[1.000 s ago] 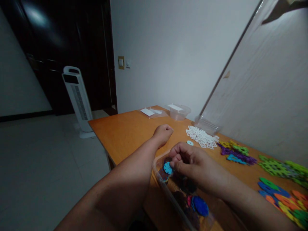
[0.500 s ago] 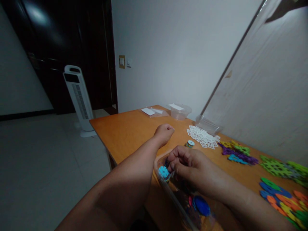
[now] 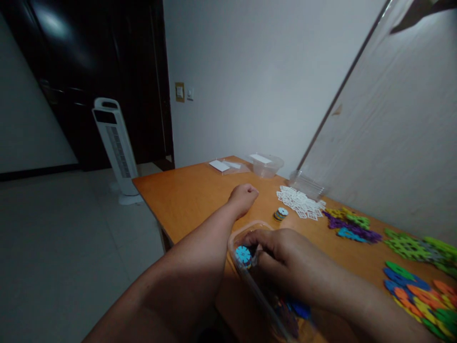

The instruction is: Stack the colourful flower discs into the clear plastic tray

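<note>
One blue disc (image 3: 243,255) shows clearly under right hand (image 3: 282,257).

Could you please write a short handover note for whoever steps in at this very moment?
Left hand: a closed fist resting on the table, holding nothing visible.
Right hand: reaching into the clear tub, fingers among the plastic discs, next to a light blue disc.
Done: a small stack of discs stands on the table beyond the tub.
Left: many discs remain in the tub.
</note>
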`<action>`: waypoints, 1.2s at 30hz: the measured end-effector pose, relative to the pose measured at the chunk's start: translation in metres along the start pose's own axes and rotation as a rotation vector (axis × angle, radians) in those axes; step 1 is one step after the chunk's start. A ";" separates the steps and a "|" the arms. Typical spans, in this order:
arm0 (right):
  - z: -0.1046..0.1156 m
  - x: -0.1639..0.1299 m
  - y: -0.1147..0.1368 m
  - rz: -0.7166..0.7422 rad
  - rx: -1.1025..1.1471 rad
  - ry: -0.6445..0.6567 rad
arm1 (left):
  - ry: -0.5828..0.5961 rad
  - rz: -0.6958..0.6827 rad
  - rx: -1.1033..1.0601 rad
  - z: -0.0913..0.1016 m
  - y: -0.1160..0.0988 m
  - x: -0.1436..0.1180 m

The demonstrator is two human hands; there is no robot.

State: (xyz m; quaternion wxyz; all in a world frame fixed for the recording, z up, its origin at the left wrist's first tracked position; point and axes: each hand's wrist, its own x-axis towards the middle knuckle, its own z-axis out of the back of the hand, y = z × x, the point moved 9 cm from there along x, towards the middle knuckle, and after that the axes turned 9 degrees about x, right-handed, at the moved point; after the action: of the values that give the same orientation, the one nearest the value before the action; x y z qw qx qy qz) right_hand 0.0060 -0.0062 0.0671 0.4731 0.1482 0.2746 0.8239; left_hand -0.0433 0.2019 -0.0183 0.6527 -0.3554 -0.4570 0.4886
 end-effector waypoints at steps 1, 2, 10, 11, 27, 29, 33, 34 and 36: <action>-0.001 0.000 0.000 -0.006 -0.016 0.004 | 0.000 0.000 0.001 0.000 0.000 0.000; -0.001 0.000 0.001 -0.010 -0.026 0.008 | 0.003 0.000 0.003 0.000 0.000 0.000; -0.001 0.001 -0.004 -0.044 -0.041 -0.006 | -0.002 0.002 0.004 0.000 0.001 0.000; -0.002 0.000 -0.004 -0.043 -0.039 -0.010 | -0.002 0.002 0.001 0.000 0.001 0.000; 0.104 -0.008 -0.119 -0.191 0.156 -0.669 | -0.010 0.005 0.004 0.004 -0.008 -0.006; 0.103 -0.005 -0.142 -0.217 0.153 -0.701 | -0.002 0.001 -0.003 0.004 -0.008 -0.006; 0.091 0.003 -0.166 -0.233 0.145 -0.707 | 0.014 -0.012 -0.008 0.003 -0.008 -0.005; 0.088 0.004 -0.169 -0.235 0.145 -0.699 | 0.015 -0.014 -0.007 0.003 -0.008 -0.005; 0.082 0.008 -0.171 -0.233 0.146 -0.675 | 0.017 -0.015 -0.007 0.003 -0.008 -0.004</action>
State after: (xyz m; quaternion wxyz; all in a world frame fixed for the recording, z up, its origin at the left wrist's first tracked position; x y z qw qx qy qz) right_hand 0.1628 0.0945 0.0322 0.6159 0.4130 0.1763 0.6473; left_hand -0.0444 0.1956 -0.0113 0.6590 -0.3583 -0.4556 0.4793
